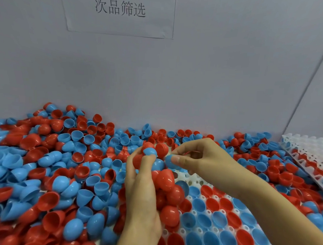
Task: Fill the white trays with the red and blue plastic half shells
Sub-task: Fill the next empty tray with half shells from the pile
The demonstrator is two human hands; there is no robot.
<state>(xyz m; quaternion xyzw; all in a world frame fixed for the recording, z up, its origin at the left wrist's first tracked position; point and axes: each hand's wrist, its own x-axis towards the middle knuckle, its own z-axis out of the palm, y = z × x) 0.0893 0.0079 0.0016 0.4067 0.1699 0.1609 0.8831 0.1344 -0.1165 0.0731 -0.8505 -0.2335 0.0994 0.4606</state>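
While both hands (pixel 166 159) grip half shells (pixel 150 152), the paper sign (pixel 119 11) reads "次品筛选".

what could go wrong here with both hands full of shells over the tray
The left hand grips a whole cluster of shells; one could slip out and knock those already seated in the tray. The right hand only pinches a blue shell at its edge, so it may drop.

Loose half shells (pixel 49 173) crowd everything left of my hands, piled to the wall (pixel 158 81). Open air above the white tray (pixel 195 181); a second tray (pixel 311 156) leans at right.
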